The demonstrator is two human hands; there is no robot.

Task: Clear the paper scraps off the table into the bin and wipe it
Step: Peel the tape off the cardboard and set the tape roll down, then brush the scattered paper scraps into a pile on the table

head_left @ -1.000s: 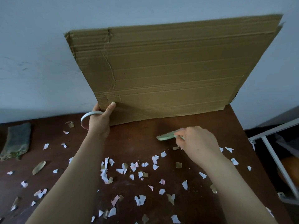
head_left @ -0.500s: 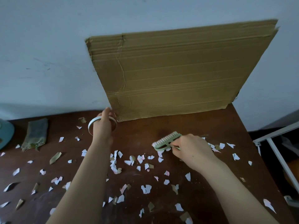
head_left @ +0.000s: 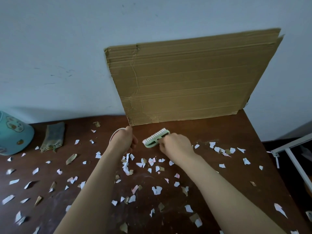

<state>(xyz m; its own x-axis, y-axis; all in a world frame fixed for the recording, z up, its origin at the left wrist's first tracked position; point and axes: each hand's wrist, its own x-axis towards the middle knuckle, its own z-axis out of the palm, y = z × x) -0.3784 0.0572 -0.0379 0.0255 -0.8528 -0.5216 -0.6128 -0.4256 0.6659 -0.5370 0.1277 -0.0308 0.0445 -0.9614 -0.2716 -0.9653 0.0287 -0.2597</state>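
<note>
White and pinkish paper scraps (head_left: 157,190) and some brown bits lie scattered over the dark brown table (head_left: 219,132). My right hand (head_left: 176,146) grips a green brush with white bristles (head_left: 155,137), its bristles turned up and to the left, just above the tabletop near the back. My left hand (head_left: 125,141) is curled around a white tape ring (head_left: 114,134), just below the lower left corner of a cardboard sheet (head_left: 185,78). A light blue bin (head_left: 13,134) lies at the table's far left.
The cardboard sheet stands on the table's back edge and leans on the wall. A grey-green cloth (head_left: 54,136) lies beside the bin. A white metal frame (head_left: 293,157) stands off the table's right edge.
My left hand has come off the cardboard's corner and dropped toward the table, still with the ring. My right hand has carried the brush left, closer to the left hand, bristles now turned up.
</note>
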